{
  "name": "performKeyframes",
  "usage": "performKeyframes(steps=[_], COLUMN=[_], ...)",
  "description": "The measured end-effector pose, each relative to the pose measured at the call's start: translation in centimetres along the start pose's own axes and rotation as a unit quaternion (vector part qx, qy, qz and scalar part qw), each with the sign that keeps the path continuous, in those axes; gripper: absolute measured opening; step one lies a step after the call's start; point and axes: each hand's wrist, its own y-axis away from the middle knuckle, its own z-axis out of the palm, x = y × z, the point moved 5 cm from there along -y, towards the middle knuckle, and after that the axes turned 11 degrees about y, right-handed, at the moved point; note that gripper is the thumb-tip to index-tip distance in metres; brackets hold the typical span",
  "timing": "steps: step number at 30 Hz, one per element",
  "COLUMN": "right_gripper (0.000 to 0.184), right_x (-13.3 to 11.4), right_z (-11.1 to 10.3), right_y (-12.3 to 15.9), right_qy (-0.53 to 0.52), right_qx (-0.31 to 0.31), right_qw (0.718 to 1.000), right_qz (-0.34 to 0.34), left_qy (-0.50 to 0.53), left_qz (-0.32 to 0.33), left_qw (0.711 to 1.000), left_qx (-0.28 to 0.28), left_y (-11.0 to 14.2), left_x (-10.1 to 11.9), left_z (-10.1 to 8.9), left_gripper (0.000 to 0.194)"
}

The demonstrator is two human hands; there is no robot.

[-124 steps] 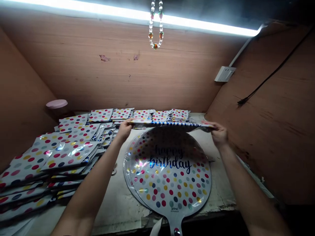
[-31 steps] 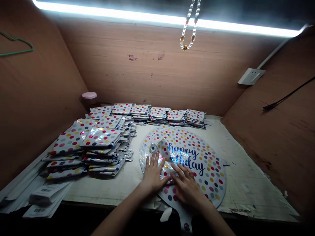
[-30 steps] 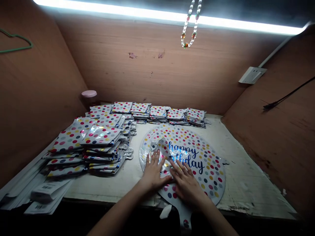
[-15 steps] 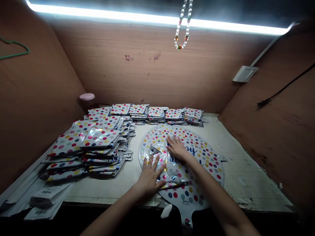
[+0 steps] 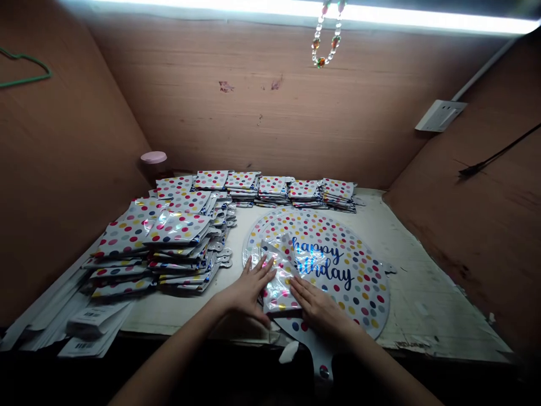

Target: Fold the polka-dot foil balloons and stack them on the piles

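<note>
Pressing on the folded foil balloon [image 5: 281, 290], we have it lying on the left part of the flat "happy birthday" balloon [image 5: 367, 276], near the front of the worktop [image 5: 435, 304]. Our left hand [image 5: 247, 290] is spread on its left side; our right hand [image 5: 319, 307] lies flat at its right side, fingers close together. We judge that the slick, springy foil could pop open if either palm lifts too early, since trapped air and uneven layers push back. Pressing askew could crease it crookedly, and dragging it could pull the flat balloon along, as that one's neck [image 5: 323, 366] already hangs past the front edge. Further out, the left stacks [image 5: 177, 228] lean and overlap, so a knock from our left forearm might slide them; the back row [image 5: 273, 185] sits safer. At back left is a container with a pink lid [image 5: 154, 157], closed, its contents hidden from us. By the front left corner lie white barcoded papers [image 5: 87, 346]; whether they are sleeves holding anything, we cannot tell.
</note>
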Motion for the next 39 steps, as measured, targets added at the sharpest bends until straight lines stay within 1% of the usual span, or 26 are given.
performKeyframes(steps=[2,4,6,8,9,11,13,15,16,18,19,21,22,23,24,25,27,29,30,31,32,34,35,36,37,39], right_gripper=[0.063,0.065,0.066,0.054,0.045,0.03,0.037,0.046,0.047,0.045,0.042,0.036,0.031,0.027,0.024,0.021,0.017,0.024,0.03,0.037,0.041,0.048,0.052,0.055,0.057,0.06], right_x=[-0.9,-1.7,-1.8,-0.9,0.0,1.9,3.2,3.7,3.9,4.3,4.4,4.7,4.8,4.9,5.1,5.2,5.5,5.8,5.8,5.7,5.2,4.1,3.7,3.6,3.6,3.8], right_z=[-0.6,-1.0,-1.1,-1.2,-1.3,-1.2,-0.7,-0.2,0.1,0.7,1.1,1.8,2.1,2.4,2.5,2.5,1.9,0.3,-0.7,-1.6,-2.1,-1.5,-0.5,0.6,1.6,3.0], right_y=[1.1,2.4,3.2,3.1,2.7,1.7,0.3,-1.2,-1.8,-2.7,-3.0,-3.5,-3.6,-3.6,-3.5,-3.4,-2.9,-2.5,-2.6,-2.9,-3.6,-4.9,-5.3,-5.4,-5.4,-5.0], right_qy=[-0.022,-0.082,-0.163,-0.251,-0.294,-0.38,-0.463,-0.535,-0.552,-0.546,-0.531,-0.499,-0.488,-0.478,-0.464,-0.447,-0.408,-0.32,-0.249,-0.17,-0.094,0.002,0.009,0.007,0.002,-0.008], right_qx=[0.032,0.021,-0.004,0.003,0.017,0.037,0.024,0.016,0.016,0.021,0.019,0.01,0.006,0.003,-0.001,-0.004,-0.004,0.036,0.064,0.086,0.092,0.048,0.009,-0.026,-0.051,-0.068], right_qw=[0.999,0.996,0.986,0.968,0.954,0.914,0.86,0.804,0.784,0.769,0.77,0.774,0.775,0.776,0.778,0.781,0.786,0.806,0.829,0.861,0.897,0.955,0.97,0.976,0.977,0.975], right_qz=[-0.016,-0.03,-0.032,0.007,0.045,0.139,0.214,0.258,0.282,0.332,0.354,0.389,0.402,0.413,0.424,0.436,0.465,0.497,0.497,0.472,0.422,0.293,0.244,0.216,0.206,0.21], left_qy=[0.008,0.015,0.029,0.064,0.089,0.141,0.184,0.22,0.233,0.242,0.23,0.154,0.096,0.034,-0.022,-0.064,-0.106,-0.123,-0.127,-0.129,-0.128,-0.119,-0.113,-0.109,-0.107,-0.105], left_qz=[0.048,0.074,0.08,0.064,0.042,-0.028,-0.103,-0.153,-0.172,-0.211,-0.231,-0.254,-0.244,-0.217,-0.179,-0.139,-0.091,-0.096,-0.102,-0.103,-0.101,-0.09,-0.085,-0.082,-0.079,-0.073], left_qw=[0.999,0.997,0.993,0.985,0.979,0.96,0.933,0.91,0.901,0.886,0.878,0.868,0.873,0.888,0.909,0.93,0.961,0.969,0.969,0.971,0.973,0.979,0.982,0.984,0.986,0.989], left_qx=[0.007,0.036,0.087,0.149,0.18,0.242,0.29,0.317,0.324,0.335,0.35,0.398,0.411,0.404,0.377,0.333,0.24,0.194,0.183,0.174,0.166,0.142,0.127,0.111,0.096,0.069], left_y=[1.8,3.2,4.1,4.3,4.2,3.8,3.5,3.3,3.2,2.9,2.7,2.3,1.8,1.0,0.0,-1.1,-2.8,-3.7,-3.9,-4.0,-4.0,-3.9,-3.8,-3.7,-3.6,-3.5], left_x=[0.8,1.5,2.1,2.3,2.3,1.9,1.3,0.8,0.6,0.4,0.4,0.9,1.3,1.9,2.5,2.9,2.9,2.3,2.0,1.8,1.7,1.7,1.7,1.8,2.0,2.5], left_z=[0.7,1.8,2.7,3.0,2.9,2.4,1.9,1.7,1.8,1.9,1.8,1.1,0.7,0.4,0.4,0.8,2.0,3.1,3.5,3.7,3.8,3.7,3.6,3.3,3.1,2.9], left_gripper=[0.098,0.072,0.051,0.039,0.035,0.029,0.025,0.024,0.024,0.026,0.028,0.041,0.047,0.05,0.05,0.049,0.049,0.054,0.055,0.057,0.06,0.073,0.079,0.084,0.086,0.084])
